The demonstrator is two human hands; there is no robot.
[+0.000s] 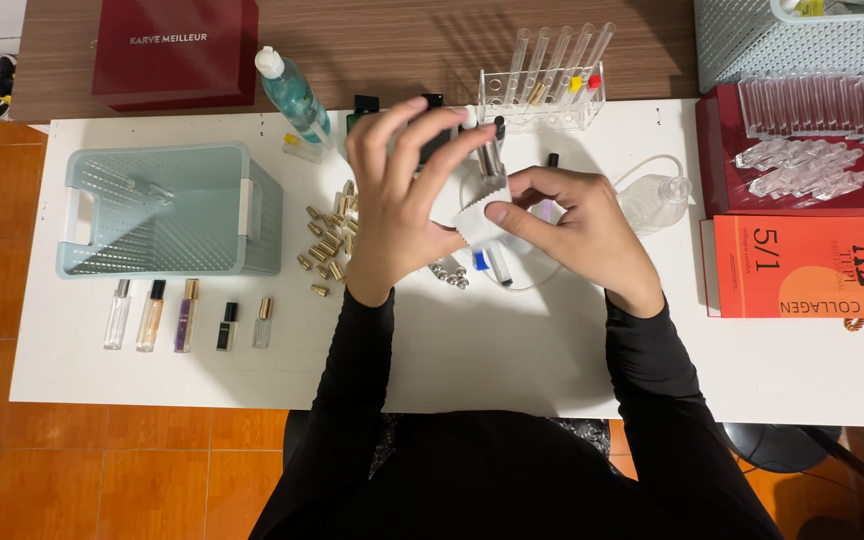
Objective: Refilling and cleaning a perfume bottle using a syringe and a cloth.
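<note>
At frame centre my left hand (397, 200) wraps a dark bottle (439, 135), fingers closed round it. My right hand (577, 225) pinches a white cloth (482, 222) against the vial (492, 160) between my hands. Gold caps (327, 245) lie just left, beside the basket (167, 210) on the table (492, 350).
</note>
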